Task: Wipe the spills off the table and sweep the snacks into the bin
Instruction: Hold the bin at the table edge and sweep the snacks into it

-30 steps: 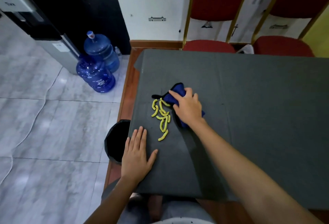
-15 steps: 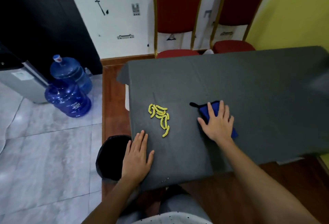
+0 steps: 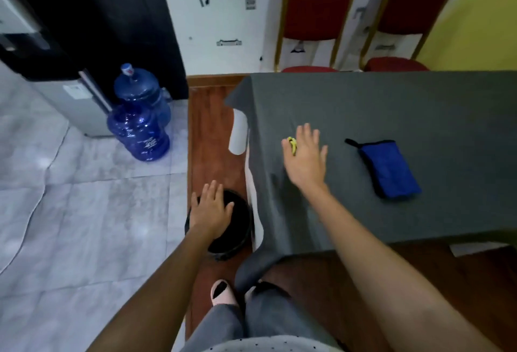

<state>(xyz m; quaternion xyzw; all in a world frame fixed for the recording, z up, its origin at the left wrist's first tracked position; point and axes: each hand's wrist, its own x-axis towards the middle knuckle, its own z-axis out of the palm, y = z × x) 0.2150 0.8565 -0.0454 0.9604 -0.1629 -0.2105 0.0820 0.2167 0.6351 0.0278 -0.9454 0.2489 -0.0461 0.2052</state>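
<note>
The yellow snacks lie near the left edge of the dark grey tablecloth, mostly hidden under my right hand, which lies flat over them with fingers spread. The folded blue cloth rests alone on the table to the right of that hand. The black bin stands on the floor beside the table's left edge. My left hand hovers open over the bin's rim; whether it touches the rim is unclear.
Two blue water bottles and a dispenser stand on the tiled floor at the left. Two red chairs sit behind the table. My feet are by the table's near left corner.
My right hand let go of the blue cloth and moved left onto the snacks. My left hand left the table and went down over the bin. The view shifted left.
</note>
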